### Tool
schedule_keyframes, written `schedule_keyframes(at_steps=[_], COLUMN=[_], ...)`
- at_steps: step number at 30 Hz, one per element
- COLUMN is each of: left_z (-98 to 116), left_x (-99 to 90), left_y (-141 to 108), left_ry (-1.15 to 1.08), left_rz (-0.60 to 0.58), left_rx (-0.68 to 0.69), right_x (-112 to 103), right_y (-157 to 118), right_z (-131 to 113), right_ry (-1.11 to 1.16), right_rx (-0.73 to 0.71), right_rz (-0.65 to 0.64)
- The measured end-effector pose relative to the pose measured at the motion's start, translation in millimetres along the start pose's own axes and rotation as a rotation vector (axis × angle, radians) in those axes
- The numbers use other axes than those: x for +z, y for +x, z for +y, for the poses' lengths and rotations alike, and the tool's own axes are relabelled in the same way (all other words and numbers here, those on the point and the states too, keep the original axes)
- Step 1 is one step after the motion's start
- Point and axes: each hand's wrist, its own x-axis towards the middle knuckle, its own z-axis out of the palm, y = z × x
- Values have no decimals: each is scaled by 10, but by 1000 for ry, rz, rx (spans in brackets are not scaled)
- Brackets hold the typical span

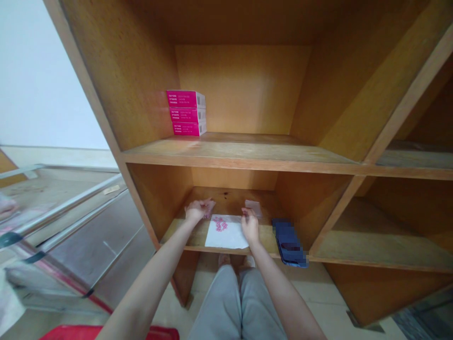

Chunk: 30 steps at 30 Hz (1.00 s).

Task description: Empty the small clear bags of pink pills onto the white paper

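My left hand [198, 210] rests at the back left of the lower wooden shelf [177, 238], its fingers over a small pale pink sheet [210, 208]. A white paper sheet [226, 233] lies between my hands, with a small heap of pink pieces [220, 224] near its top edge. My right hand [249, 225] sits by that sheet's right corner, just below a second pale pink sheet [253, 208]. Whether it holds anything is hidden by the fingers. A dark blue flat object [288, 242], blurred in the picture, lies right of my right hand.
Several magenta boxes [186, 113] stand stacked on the upper shelf [240, 151]. Wooden dividers flank the lower shelf. Metal rails [63, 212] run along the left, and a red crate rim [109, 333] shows below. My grey-trousered legs [237, 302] are beneath the shelf.
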Motion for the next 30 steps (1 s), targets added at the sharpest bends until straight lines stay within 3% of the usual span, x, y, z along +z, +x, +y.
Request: schedule_keyframes(at_steps=[2, 4, 8, 9, 14, 18, 20, 22, 25, 30], left_z=[32, 75, 201, 238, 395, 428, 417, 400, 382, 427], left_x=[-58, -126, -289, -333, -501, -496, -442, -371, -269, -196], left_y=[13, 20, -34, -64, -252, -383, -439, -488, -547, -622], left_ry=[-33, -212, -383, -514, -1009, -1138, -1138, -1151, -1193, -1223], left_rz=[82, 144, 196, 195, -45, -157, -215, -261, -291, -331], left_rx=[-32, 16, 86, 112, 19, -60, -77, -89, -111, -154], right_x=[-3, -7, -17, -22, -60, -56, -36, -19, -18, -60], right_y=[1, 3, -5, -9, 16, 164, 265, 357, 455, 526], right_z=[-5, -15, -26, -26, -96, -354, -532, -696, -866, -987], right_ry=[2, 5, 4, -2, -10, 204, 396, 556, 662, 708], right_rx=[0, 0, -23, -34, -64, 11, 101, 217, 336, 366], right_rz=[1, 0, 12, 25, 87, 106, 43, -102, -289, -293])
